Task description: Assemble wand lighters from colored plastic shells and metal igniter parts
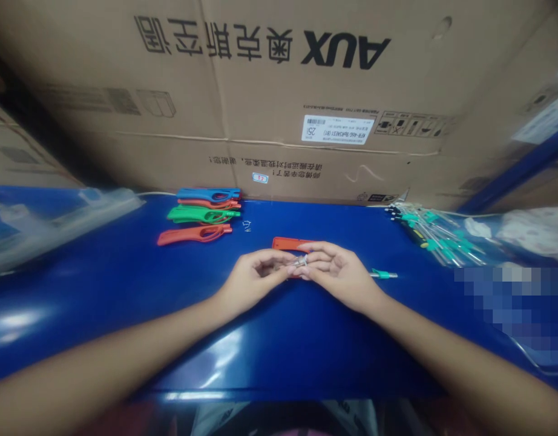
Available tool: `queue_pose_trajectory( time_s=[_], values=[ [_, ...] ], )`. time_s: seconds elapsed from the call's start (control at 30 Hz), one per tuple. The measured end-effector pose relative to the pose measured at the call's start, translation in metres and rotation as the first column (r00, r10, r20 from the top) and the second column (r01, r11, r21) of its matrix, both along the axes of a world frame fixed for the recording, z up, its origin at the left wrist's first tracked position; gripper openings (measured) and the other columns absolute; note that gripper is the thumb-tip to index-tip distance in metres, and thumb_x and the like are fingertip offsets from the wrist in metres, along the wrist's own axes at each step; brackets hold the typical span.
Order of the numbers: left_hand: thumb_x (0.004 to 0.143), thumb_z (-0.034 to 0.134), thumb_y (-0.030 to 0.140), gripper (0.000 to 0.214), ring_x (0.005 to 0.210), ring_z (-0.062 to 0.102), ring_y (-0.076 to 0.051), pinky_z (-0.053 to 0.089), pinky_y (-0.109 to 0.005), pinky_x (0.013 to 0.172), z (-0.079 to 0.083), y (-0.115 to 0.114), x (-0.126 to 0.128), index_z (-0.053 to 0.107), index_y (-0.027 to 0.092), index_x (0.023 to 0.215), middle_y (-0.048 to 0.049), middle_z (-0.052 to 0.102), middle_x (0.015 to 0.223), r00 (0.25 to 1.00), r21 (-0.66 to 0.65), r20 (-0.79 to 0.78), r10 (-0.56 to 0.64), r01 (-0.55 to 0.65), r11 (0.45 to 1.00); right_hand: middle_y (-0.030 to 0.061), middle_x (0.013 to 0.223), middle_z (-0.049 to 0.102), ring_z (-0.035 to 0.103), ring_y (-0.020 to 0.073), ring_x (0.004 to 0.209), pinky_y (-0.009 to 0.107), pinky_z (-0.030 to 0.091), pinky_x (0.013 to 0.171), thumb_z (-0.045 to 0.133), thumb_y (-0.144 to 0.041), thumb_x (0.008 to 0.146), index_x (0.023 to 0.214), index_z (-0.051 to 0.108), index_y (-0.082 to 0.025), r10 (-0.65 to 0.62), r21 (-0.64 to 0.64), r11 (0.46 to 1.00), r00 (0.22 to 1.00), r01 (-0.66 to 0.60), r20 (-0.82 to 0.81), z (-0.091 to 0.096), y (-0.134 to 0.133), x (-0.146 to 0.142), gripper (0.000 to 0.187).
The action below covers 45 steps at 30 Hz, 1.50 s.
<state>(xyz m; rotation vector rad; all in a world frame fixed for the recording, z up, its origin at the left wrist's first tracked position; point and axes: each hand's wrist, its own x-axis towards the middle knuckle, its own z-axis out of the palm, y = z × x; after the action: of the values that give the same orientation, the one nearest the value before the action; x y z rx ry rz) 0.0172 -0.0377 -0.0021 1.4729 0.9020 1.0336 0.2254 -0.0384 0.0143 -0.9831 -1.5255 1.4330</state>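
My left hand point(261, 270) and my right hand point(336, 269) meet over the middle of the blue table. Both pinch a small, shiny, pale metallic piece point(300, 261) between their fingertips; its exact kind is too small to make out. Just beyond the fingers lies an orange lighter casing half point(288, 243), partly covered by my right hand. A metal rod with a green part point(384, 274) sticks out to the right of that hand, its other end hidden behind it.
Several lighter handles in blue point(206, 195), green point(192, 214) and orange-red point(188, 235) are stacked at the back left. Tiny metal bits point(247, 226) lie beside them. Metal rods with green parts point(436, 233) heap up at right. A large cardboard box point(261, 109) walls the back.
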Motion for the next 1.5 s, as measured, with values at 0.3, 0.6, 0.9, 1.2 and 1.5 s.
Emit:
queue_pose_trajectory(
  time_s=[0.3, 0.6, 0.9, 1.2, 1.5],
  values=[
    [0.088, 0.072, 0.031, 0.023, 0.094, 0.073, -0.020, 0.057, -0.031, 0.086, -0.002, 0.014, -0.010, 0.076, 0.018, 0.105, -0.0074, 0.078, 0.105, 0.963, 0.230, -0.229, 0.141, -0.088, 0.969, 0.0068, 0.100, 0.066, 0.060, 0.0221, 0.095, 0.037, 0.051, 0.080, 0.064, -0.021, 0.090, 0.100, 0.065, -0.020, -0.230, 0.592, 0.735, 0.701, -0.329, 0.675, 0.006, 0.009, 0.027, 0.010],
    [0.093, 0.066, 0.029, 0.021, 0.093, 0.072, -0.019, 0.057, -0.030, 0.085, 0.004, 0.010, -0.011, 0.077, 0.019, 0.108, -0.0071, 0.077, 0.106, 0.931, 0.397, -0.338, 0.135, 0.012, 0.918, 0.0061, 0.105, 0.063, 0.063, 0.0192, 0.088, 0.031, 0.049, 0.070, 0.058, -0.021, 0.094, 0.102, 0.063, -0.020, -0.192, 0.482, 0.751, 0.548, -0.452, 0.814, 0.010, 0.001, 0.025, 0.010],
    [0.094, 0.064, 0.028, 0.023, 0.095, 0.072, -0.020, 0.057, -0.030, 0.086, 0.003, 0.010, -0.011, 0.076, 0.019, 0.112, -0.0080, 0.077, 0.108, 0.920, 0.438, -0.379, 0.096, 0.087, 0.894, -0.0011, 0.071, 0.060, 0.050, 0.0095, 0.055, 0.024, 0.041, 0.055, 0.059, -0.022, 0.092, 0.090, 0.065, -0.020, -0.132, 0.422, 0.888, 0.777, -0.184, 0.616, 0.005, 0.006, 0.024, 0.007],
    [0.094, 0.064, 0.027, 0.022, 0.093, 0.071, -0.018, 0.054, -0.028, 0.085, 0.001, 0.011, -0.011, 0.076, 0.020, 0.112, -0.0072, 0.076, 0.106, 0.910, 0.413, -0.404, 0.092, 0.092, 0.906, -0.0022, 0.059, 0.060, 0.055, 0.0099, 0.046, 0.023, 0.043, 0.046, 0.063, -0.032, 0.089, 0.090, 0.067, -0.017, -0.036, 0.161, 0.986, 0.896, -0.040, 0.442, 0.002, 0.009, 0.020, 0.016],
    [0.093, 0.066, 0.026, 0.020, 0.090, 0.071, -0.018, 0.055, -0.028, 0.082, 0.002, 0.011, -0.011, 0.076, 0.020, 0.109, -0.0068, 0.076, 0.104, 0.914, 0.412, -0.394, 0.096, 0.082, 0.907, -0.0024, 0.057, 0.057, 0.052, 0.0087, 0.044, 0.022, 0.040, 0.042, 0.065, -0.037, 0.088, 0.089, 0.066, -0.016, -0.069, 0.156, 0.988, 0.922, 0.009, 0.380, -0.005, 0.011, 0.019, 0.022]
  ],
)
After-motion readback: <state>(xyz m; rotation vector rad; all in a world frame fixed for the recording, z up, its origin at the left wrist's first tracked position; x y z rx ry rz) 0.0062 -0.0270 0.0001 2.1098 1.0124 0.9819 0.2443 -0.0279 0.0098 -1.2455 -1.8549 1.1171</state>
